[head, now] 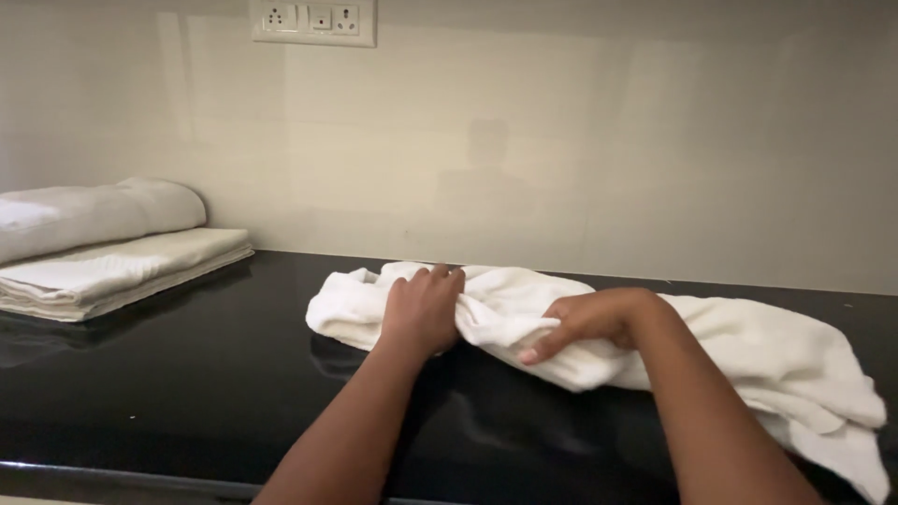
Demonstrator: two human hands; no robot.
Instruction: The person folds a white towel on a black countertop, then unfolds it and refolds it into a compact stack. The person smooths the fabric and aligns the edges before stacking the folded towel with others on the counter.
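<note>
A crumpled white towel (748,351) lies across the black glossy countertop (187,374), stretching from the middle to the right edge of the view. My left hand (423,309) rests on the towel's left part with its fingers curled over the cloth. My right hand (585,320) grips a bunched fold of the same towel just to the right, thumb underneath. The two hands are a short gap apart on the towel.
Folded pale linens (122,266) are stacked at the far left of the counter, with a rolled white towel (94,213) on top. A light tiled wall runs behind, with a socket panel (313,21) at the top. The counter's front edge runs along the bottom left.
</note>
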